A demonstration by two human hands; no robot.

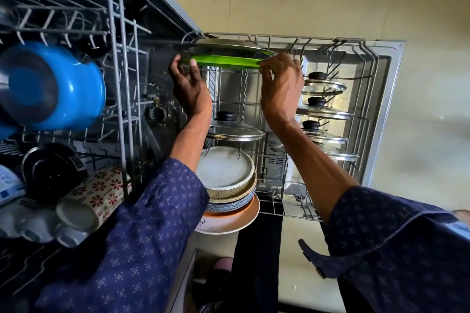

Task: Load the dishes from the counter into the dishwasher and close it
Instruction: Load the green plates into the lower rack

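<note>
sleeves: dark blue, small flower print, on both forearms.
plates (226, 180): a stack set on edge at the near end of the lower rack (366, 63).
upper rack (122, 63): at left, with a blue pot (58, 86) and a flowered mug (94, 195).
glass lids (323, 109): set in the lower rack's right side, one more mid-rack.
left hand (189, 84): grasping the green plate (229, 61) by its left rim.
right hand (281, 84): pinching the same plate's right rim.
green plate: at the rack's far end, beside a steel plate (229, 46).
</note>
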